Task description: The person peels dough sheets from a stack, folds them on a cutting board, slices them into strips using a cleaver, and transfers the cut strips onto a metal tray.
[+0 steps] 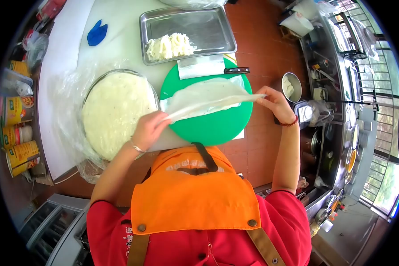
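My left hand (148, 130) pinches the near left end of a thin, pale noodle sheet (204, 99). The opposite end is pinched in my right hand (277, 105), past the right rim of the board. Between both hands the near edge is stretched and raised, while the rest lies folded on a round green cutting board (224, 126). Behind the sheet, a cleaver (201, 66) rests flat across the board's far part, its black handle pointing right. Left of the board is a wide round pan (156, 99) filled with a pale, soft-looking round layer (117, 108).
A metal tray (208, 29) with pale cut strips (169, 46) stands beyond the board. Crumpled clear plastic (66, 106) surrounds the pan. A blue cloth-like piece (97, 33) lies at the far left. Yellow cans (22, 157) line the left side; a metal pot (291, 87) is at right.
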`<action>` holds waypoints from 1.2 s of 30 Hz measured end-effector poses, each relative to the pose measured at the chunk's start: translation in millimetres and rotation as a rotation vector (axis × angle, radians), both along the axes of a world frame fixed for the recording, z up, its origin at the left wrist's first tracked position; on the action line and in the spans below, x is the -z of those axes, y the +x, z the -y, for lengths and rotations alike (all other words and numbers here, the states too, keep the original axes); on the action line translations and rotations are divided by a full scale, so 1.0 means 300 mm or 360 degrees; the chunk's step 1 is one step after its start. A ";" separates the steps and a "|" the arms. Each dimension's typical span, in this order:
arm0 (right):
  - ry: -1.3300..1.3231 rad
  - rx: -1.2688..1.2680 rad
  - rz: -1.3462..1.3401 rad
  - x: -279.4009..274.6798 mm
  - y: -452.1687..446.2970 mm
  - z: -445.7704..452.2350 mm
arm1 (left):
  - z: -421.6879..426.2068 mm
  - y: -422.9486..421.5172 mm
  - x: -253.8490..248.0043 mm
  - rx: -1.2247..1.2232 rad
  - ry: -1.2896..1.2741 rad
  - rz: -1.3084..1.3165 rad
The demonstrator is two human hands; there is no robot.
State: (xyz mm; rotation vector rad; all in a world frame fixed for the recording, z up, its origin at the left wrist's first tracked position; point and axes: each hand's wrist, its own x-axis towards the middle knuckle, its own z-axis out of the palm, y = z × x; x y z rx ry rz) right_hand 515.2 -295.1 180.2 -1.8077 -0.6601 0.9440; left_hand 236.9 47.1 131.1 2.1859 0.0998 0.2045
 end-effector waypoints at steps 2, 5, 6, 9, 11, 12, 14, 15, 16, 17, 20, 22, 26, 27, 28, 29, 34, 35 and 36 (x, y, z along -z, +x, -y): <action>-0.0056 0.0079 -0.0026 0.075 0.003 0.052 | 0.052 0.007 0.113 0.0026 0.0030 0.0008; -0.0199 0.0165 -0.0018 0.246 0.025 0.092 | 0.102 0.008 0.264 0.0010 0.0095 -0.0048; -0.0275 0.0192 0.0051 0.355 0.047 0.115 | 0.107 0.012 0.306 -0.0006 0.0148 -0.0048; -0.0288 0.0201 0.0018 0.494 0.104 0.077 | 0.102 0.039 0.378 -0.0145 0.0271 -0.0001; -0.0374 0.0196 0.0116 0.506 0.174 0.009 | 0.092 0.069 0.390 -0.0201 0.0336 -0.0058; -0.0418 0.0193 0.0163 0.512 0.200 -0.028 | 0.083 0.088 0.390 -0.0198 0.0372 -0.0140; -0.0718 0.0262 0.0915 0.518 0.225 -0.119 | 0.073 0.120 0.394 -0.0187 0.0570 -0.0254; -0.0862 0.0294 0.1294 0.515 0.228 -0.169 | 0.069 0.138 0.398 -0.0179 0.0730 -0.0284; -0.0763 0.0301 0.1368 0.482 0.230 -0.226 | 0.063 0.161 0.400 -0.0174 0.0893 -0.0309; -0.0664 0.0305 0.1442 0.452 0.233 -0.282 | 0.061 0.176 0.397 -0.0091 0.0925 -0.0243; -0.0964 -0.0289 0.1740 0.447 0.240 -0.411 | 0.073 0.173 0.395 0.0104 0.0980 -0.0101; -0.1153 -0.0544 0.1807 0.473 0.261 -0.440 | 0.085 0.169 0.408 0.0165 0.0969 -0.0071; -0.1215 -0.0730 0.1813 0.499 0.311 -0.444 | 0.086 0.212 0.379 0.0114 0.0816 -0.0064; -0.1229 -0.0785 0.1790 0.480 0.311 -0.438 | 0.082 0.237 0.357 0.0119 0.0774 -0.0025; -0.1277 -0.0791 0.1765 0.477 0.306 -0.433 | 0.078 0.265 0.340 0.0125 0.0732 0.0018; -0.1325 -0.0796 0.1743 0.473 0.304 -0.432 | 0.074 0.299 0.333 0.0141 0.0744 0.0045; -0.1045 -0.0791 0.1894 0.474 0.310 -0.364 | 0.082 0.518 0.248 0.0270 0.0843 0.0222; -0.0960 -0.0657 0.1851 0.450 0.291 -0.340 | 0.081 0.563 0.243 0.0270 0.0947 0.0279; -0.0875 -0.0527 0.1806 0.408 0.264 -0.316 | 0.084 0.608 0.243 0.0270 0.1046 0.0336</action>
